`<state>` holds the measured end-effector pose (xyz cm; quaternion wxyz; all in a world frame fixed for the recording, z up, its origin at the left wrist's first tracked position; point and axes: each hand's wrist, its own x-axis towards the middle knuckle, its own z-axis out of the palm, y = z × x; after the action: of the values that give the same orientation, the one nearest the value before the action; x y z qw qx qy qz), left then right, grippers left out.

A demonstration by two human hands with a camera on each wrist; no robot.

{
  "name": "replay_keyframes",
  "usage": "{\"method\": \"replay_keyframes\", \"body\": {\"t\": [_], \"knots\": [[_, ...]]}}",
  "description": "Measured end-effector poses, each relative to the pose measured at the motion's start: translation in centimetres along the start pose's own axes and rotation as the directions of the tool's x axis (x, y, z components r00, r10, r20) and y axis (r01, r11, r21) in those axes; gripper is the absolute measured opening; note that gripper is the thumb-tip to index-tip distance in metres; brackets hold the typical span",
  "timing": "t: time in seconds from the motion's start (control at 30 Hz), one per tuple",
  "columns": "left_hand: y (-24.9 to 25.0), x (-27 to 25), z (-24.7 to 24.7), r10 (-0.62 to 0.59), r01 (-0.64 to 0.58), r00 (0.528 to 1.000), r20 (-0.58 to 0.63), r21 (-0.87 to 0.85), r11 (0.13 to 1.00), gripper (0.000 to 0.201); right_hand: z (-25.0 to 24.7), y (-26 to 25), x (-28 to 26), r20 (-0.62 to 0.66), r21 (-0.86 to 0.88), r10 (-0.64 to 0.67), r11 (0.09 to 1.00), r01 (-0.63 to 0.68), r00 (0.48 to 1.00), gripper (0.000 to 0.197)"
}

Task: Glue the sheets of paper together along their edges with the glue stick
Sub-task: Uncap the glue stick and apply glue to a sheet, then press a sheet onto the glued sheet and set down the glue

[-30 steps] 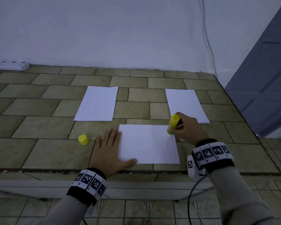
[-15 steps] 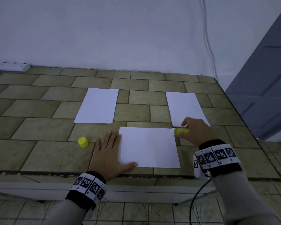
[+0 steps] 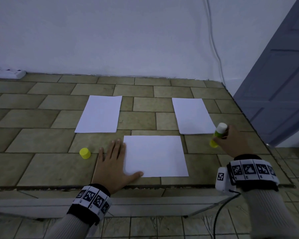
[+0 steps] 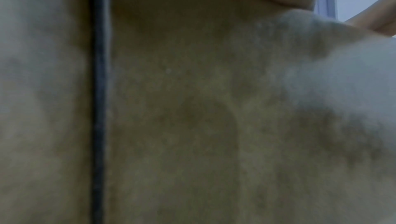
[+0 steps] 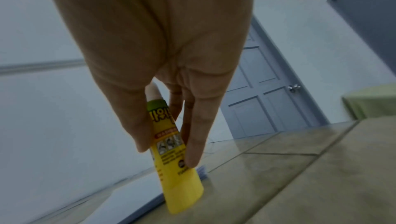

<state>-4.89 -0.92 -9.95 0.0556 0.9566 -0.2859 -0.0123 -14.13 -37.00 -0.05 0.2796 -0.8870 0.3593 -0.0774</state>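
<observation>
Three white sheets lie on the tiled surface: a near sheet [image 3: 155,155], a far left sheet [image 3: 99,114] and a far right sheet [image 3: 192,116]. My left hand [image 3: 114,163] lies flat with straight fingers on the near sheet's left edge, thumb on its near corner. My right hand [image 3: 231,142] grips the yellow glue stick [image 3: 217,135] upright, white glue end up, base touching the tiles beside the far right sheet's near right corner. In the right wrist view thumb and fingers [image 5: 193,136] pinch the glue stick [image 5: 173,149]. Its yellow cap [image 3: 85,153] stands left of my left hand.
The tiled surface [image 3: 41,140] ends in a front edge just below my wrists and a right edge beside a grey door [image 3: 280,83]. A white power strip [image 3: 7,73] lies at the far left by the wall. The left wrist view shows only blurred tile.
My right hand has carried the glue stick right, away from the near sheet's far right corner, turned it white end up, and set its base down by the far right sheet. The left hand stays put.
</observation>
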Motion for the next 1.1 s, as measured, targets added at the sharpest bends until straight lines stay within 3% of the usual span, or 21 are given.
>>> {"method": "replay_keyframes", "body": {"t": [0.33,0.4,0.5,0.63,0.73,0.83,0.93,1.1], "knots": [[0.0,0.0,0.0,-0.003,0.003,1.000,0.004,0.023,1.000,0.123,-0.1,1.6,0.3,-0.013,0.066,0.107,0.992,-0.106,0.994,0.045],[0.1,0.0,0.0,-0.006,0.006,1.000,0.004,0.025,1.000,0.124,0.1,1.7,-0.3,0.067,0.016,0.161,0.987,-0.162,0.985,0.034],[0.1,0.1,0.0,-0.005,0.005,1.000,0.003,0.015,1.000,0.123,0.9,0.9,-2.0,0.251,-0.090,0.199,0.979,-0.182,0.947,0.036],[0.0,0.1,0.2,-0.013,0.013,1.000,0.010,0.022,1.000,0.116,2.3,-2.3,-2.8,0.372,-0.077,0.032,0.997,-0.004,0.928,0.024],[0.1,0.1,0.1,-0.017,0.017,1.000,-0.001,-0.004,1.000,0.114,3.3,-5.2,-1.6,0.258,-0.004,-0.144,0.989,0.150,0.955,0.011],[0.1,0.1,0.0,-0.026,0.026,1.000,0.005,-0.019,0.999,0.115,4.4,-6.6,1.0,0.163,-0.069,-0.213,0.972,0.226,0.963,0.026],[0.2,0.0,-0.1,-0.034,0.034,0.999,-0.003,-0.017,0.999,0.114,6.0,-7.0,3.5,0.220,-0.236,-0.152,0.950,0.204,0.964,0.042],[0.2,0.0,-0.1,-0.046,0.046,0.999,0.013,-0.022,0.999,0.117,7.8,-6.5,5.4,0.241,-0.433,0.098,0.901,0.016,0.966,0.056]]}}
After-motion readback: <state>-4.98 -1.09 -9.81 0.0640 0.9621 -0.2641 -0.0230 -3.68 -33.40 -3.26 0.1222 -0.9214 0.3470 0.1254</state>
